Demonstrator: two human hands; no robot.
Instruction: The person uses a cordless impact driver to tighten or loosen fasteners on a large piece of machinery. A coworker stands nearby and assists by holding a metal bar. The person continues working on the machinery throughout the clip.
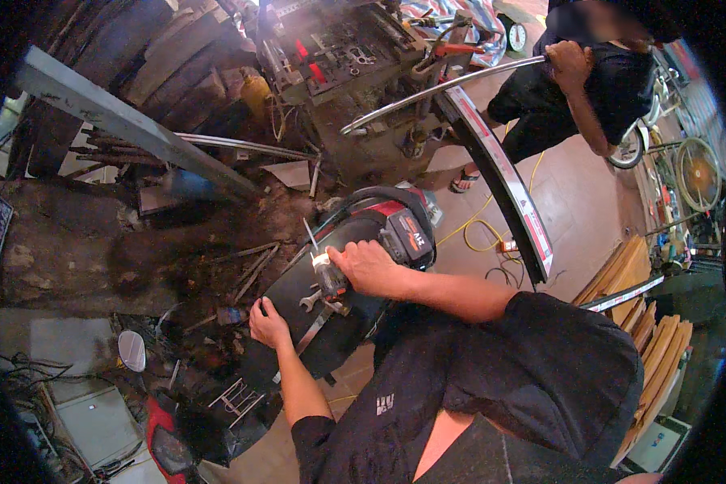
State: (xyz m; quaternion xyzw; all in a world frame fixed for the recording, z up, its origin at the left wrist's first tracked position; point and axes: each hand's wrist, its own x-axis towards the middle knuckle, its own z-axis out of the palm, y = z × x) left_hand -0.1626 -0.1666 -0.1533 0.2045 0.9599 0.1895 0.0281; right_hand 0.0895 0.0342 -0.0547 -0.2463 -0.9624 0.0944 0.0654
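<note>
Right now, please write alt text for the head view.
A person's right hand grips a cordless drill over a black motorbike seat, near an open-end wrench; the left hand is at the seat's edge. Another person holds a curved metal strip.

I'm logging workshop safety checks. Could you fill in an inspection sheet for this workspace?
Surface: dark, seat-like top, tools lying on it.
Job's things: cordless power tool, bright light at its front; wrench and flat metal bar close by.
Clutter: loose tools on the workbench; thin rods on the ground.
Grips: right grip closed around the power tool; left grip at the top's left edge, hold unclear.
Cables: yellow cable looped on the tiled floor; dark cables at lower left.
Surroundings: another person holding a curved metal strip; wooden strips at right.
</note>
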